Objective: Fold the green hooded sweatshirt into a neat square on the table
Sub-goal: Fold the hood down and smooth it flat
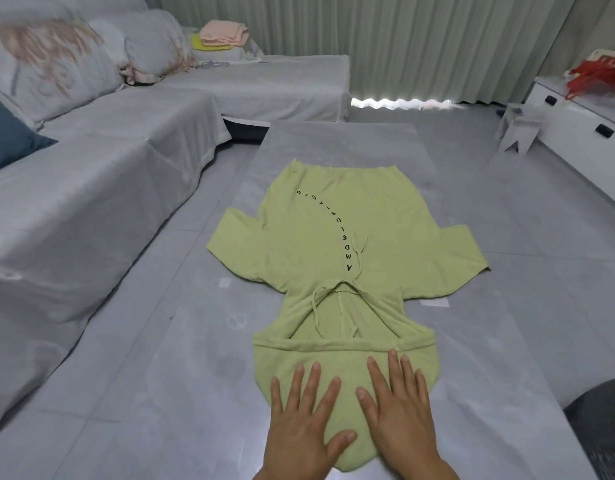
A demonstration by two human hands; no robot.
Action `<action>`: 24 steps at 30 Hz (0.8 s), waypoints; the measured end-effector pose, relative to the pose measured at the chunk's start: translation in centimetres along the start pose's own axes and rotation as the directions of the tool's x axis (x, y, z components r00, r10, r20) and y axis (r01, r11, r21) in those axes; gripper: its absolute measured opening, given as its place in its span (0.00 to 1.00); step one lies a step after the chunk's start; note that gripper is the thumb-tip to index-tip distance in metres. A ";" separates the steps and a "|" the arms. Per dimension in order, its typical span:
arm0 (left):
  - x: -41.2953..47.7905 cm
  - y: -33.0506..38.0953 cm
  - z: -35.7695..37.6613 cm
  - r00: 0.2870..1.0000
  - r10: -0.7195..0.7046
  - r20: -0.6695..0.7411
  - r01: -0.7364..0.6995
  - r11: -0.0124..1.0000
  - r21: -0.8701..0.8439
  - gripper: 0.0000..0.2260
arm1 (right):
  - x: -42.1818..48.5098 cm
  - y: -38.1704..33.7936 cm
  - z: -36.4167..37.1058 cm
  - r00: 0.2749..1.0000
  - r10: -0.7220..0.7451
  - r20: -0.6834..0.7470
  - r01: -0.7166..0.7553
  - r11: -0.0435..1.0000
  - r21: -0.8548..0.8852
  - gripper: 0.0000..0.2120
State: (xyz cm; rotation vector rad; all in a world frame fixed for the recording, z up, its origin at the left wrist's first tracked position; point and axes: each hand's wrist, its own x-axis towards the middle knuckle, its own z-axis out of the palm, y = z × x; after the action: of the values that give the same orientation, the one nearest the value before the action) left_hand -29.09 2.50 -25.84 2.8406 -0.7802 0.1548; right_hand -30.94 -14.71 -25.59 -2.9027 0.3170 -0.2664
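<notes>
The green hooded sweatshirt (337, 233) lies flat and front up on the grey table (472, 341), hem at the far end and hood (337, 355) nearest me. Black letters run in a curve down its chest, and its drawstrings lie loose over the neck opening. Both short sleeves stick out to the sides. My left hand (304, 417) and my right hand (399, 407) rest palm down, fingers spread, side by side on the hood near the table's front edge. Neither hand grips the cloth.
A grey covered sofa (108, 161) with cushions runs along the left. Folded pink and yellow clothes (223, 36) sit on its far end. A white cabinet (583, 123) with a red bag (600, 74) stands at the right, a small white stool (517, 129) beside it.
</notes>
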 end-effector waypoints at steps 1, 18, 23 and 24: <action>0.2 0.3 -0.1 1.000 0.011 -0.014 -0.011 1.000 -0.008 0.30 | 0.1 -0.3 0.0 1.000 -0.007 -0.020 0.008 1.000 0.007 0.27; 0.7 1.0 -0.4 0.999 -0.019 -0.030 0.017 0.997 -0.073 0.25 | 0.3 -0.7 0.3 0.999 0.024 -0.023 -0.024 1.000 -0.010 0.30; 1.5 1.2 0.2 1.000 0.006 0.013 -0.005 0.999 -0.033 0.25 | 1.0 -0.1 1.1 0.998 -0.006 -0.066 0.005 1.000 -0.018 0.27; 1.4 1.0 0.5 1.000 0.014 0.028 -0.014 1.000 -0.022 0.25 | 1.0 0.0 1.4 0.998 0.001 -0.067 -0.002 1.000 -0.018 0.27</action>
State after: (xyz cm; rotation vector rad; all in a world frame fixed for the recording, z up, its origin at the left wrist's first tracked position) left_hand -28.36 0.86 -25.92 2.8228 -0.8024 0.1080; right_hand -29.75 -14.67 -26.75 -2.9154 0.3343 -0.3631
